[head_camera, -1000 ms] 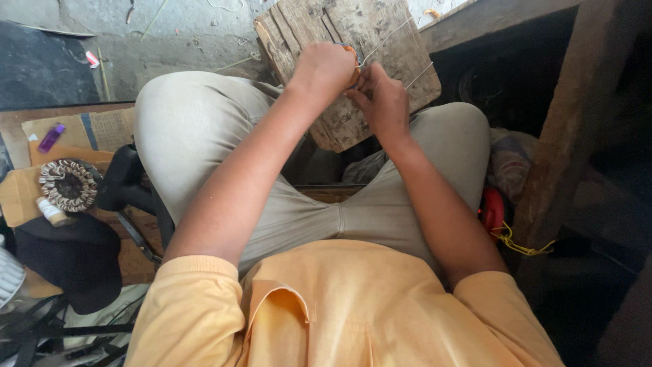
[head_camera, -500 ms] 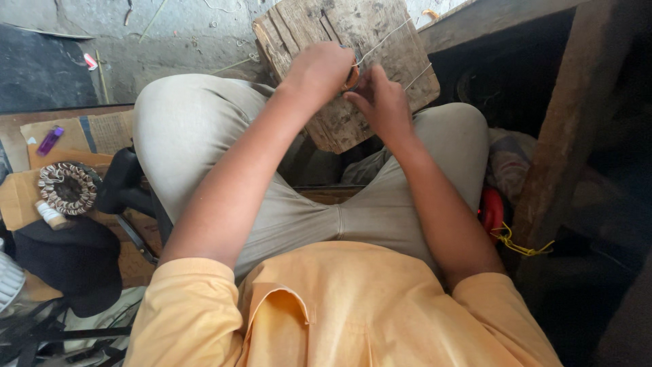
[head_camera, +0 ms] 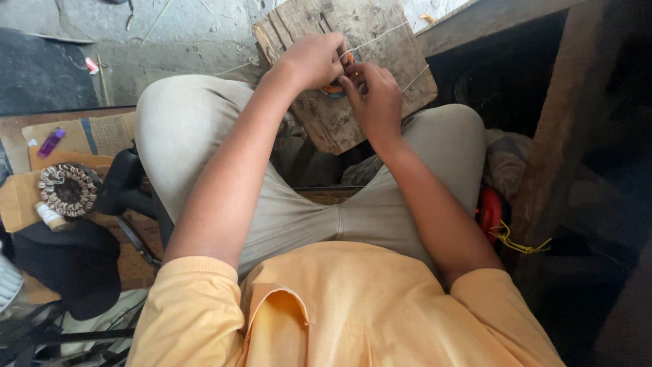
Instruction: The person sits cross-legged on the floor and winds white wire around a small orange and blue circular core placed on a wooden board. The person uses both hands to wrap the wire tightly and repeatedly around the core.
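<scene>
Fingers of both hands are closed together around a small orange round piece (head_camera: 334, 86) that lies on a worn wooden board (head_camera: 353, 115) beyond the person's knees. The left hand (head_camera: 314, 60) covers it from the left and above, with the fingers curled tight, and the right hand (head_camera: 373, 98) pinches at it from the right and below; both hands touch it, so neither is clearly nearer. Most of the piece is hidden under the fingers, so its long axis cannot be told. 2 thin pale wires (head_camera: 380, 35) run from the hands up and to the right across the board, and this line is the direction in which the strand lies. Well apart, at the left side, a round wound coil (head_camera: 66, 189) rests on a flat brown cardboard (head_camera: 20, 197). Above it lies a small purple lighter (head_camera: 51, 142) beside a blue and tan printed sheet (head_camera: 105, 132). At the right, a red round object (head_camera: 487, 212) with yellow cord (head_camera: 519, 243) sits near the thigh.
</scene>
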